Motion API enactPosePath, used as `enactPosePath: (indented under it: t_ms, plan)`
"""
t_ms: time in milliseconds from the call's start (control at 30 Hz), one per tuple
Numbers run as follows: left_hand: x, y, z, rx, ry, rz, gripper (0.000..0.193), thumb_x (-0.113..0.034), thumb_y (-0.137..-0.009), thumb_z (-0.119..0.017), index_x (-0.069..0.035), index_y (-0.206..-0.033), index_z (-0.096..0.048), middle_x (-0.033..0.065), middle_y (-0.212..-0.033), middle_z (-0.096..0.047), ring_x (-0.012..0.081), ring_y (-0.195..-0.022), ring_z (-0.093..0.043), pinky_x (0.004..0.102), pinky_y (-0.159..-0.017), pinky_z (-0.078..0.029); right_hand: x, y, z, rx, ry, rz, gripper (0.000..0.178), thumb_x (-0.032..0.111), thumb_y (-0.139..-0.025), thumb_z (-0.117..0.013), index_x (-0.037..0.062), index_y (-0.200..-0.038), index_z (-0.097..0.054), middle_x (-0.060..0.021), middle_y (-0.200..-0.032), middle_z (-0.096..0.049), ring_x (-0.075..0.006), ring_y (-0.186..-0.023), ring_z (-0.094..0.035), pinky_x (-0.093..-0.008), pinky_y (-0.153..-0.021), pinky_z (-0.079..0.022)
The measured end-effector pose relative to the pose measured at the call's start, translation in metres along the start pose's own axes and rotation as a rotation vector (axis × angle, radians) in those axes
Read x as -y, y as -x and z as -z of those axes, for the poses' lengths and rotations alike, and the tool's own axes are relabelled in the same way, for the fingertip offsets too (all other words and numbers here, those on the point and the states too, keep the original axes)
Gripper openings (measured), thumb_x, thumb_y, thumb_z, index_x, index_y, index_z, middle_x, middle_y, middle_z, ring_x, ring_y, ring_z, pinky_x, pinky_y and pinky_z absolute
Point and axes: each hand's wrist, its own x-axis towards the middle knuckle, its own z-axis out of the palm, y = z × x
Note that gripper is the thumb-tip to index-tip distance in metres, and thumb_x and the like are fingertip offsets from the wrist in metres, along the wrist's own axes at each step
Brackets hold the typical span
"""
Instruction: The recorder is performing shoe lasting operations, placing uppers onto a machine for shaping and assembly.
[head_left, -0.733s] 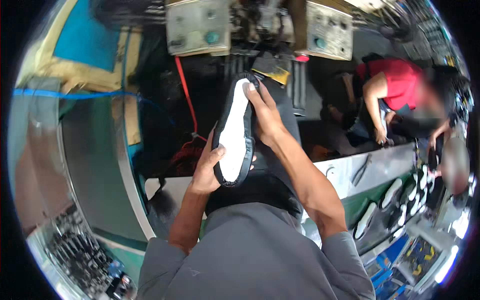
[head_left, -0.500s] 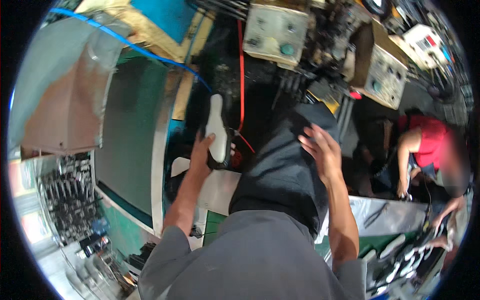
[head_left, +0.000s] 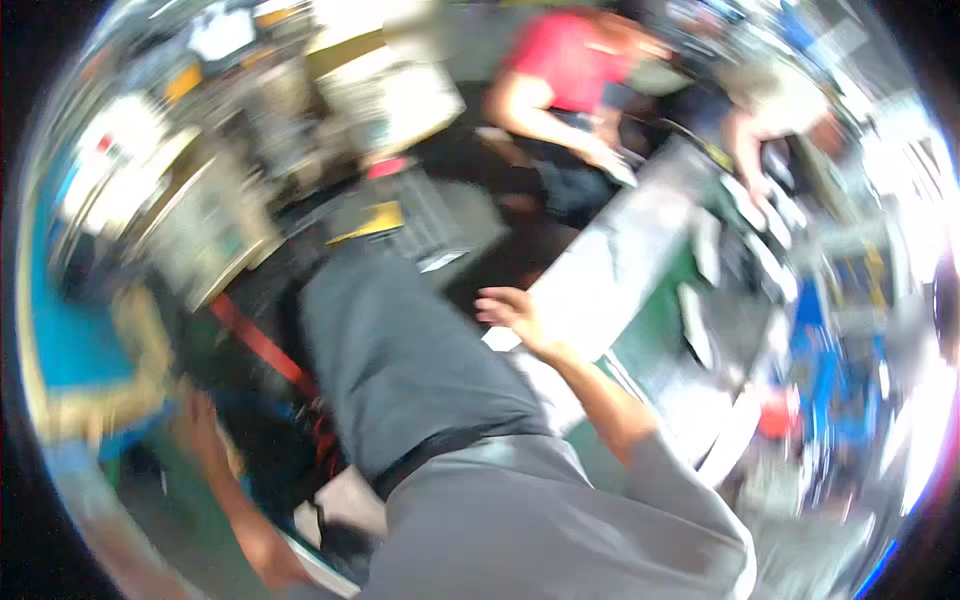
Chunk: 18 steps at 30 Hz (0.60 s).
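Observation:
My left hand reaches out at the lower left, smeared by motion. I cannot make out its fingers or anything in them. A blurred pale shape lies right beside it, too smeared to name. My right hand is in the middle, over the near end of a long pale bench. Its fingers are stretched forward and apart, and it holds nothing. Between my hands are my dark-trousered legs.
A person in red sits at the far side of the bench, with another person's arm further right. Several white soles stand on a green surface. Machine control boxes stand at the far left. A red hose runs beside my legs.
My view has swung right, so the bench and people now sit nearer the middle. Earlier my left hand held a black shoe, white sole up; now blur hides what it holds.

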Motion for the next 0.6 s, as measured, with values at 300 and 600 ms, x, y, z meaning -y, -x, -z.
enactPosePath:
  t_ms: [300, 600]
  plan:
    - [-0.093, 0.100, -0.391, 0.598, 0.035, -0.063, 0.039, -0.013, -0.110, -0.059, 0.006, -0.143, -0.064, 0.0158, -0.128, -0.073, 0.0203, -0.108, -0.072, 0.0319, -0.097, -0.058, -0.163, 0.228, 0.323, -1.140, 0.805, -0.323, 0.051, 0.026, -0.092, -0.067, 0.0066, -0.138, -0.067, -0.0257, -0.128, -0.074, -0.0451, -0.121, -0.070, -0.0524, -0.107, -0.056]
    - [-0.084, 0.078, -0.324, 0.617, -0.020, 0.009, 0.039, -0.015, -0.112, -0.058, 0.007, -0.144, -0.062, 0.0176, -0.130, -0.070, 0.0236, -0.109, -0.071, 0.0358, -0.097, -0.060, -0.188, 0.295, 0.471, -1.227, 0.932, -0.566, 0.081, 0.024, -0.088, -0.081, 0.0118, -0.160, -0.046, -0.0324, -0.145, -0.061, -0.0504, -0.137, -0.059, -0.0538, -0.116, -0.049]
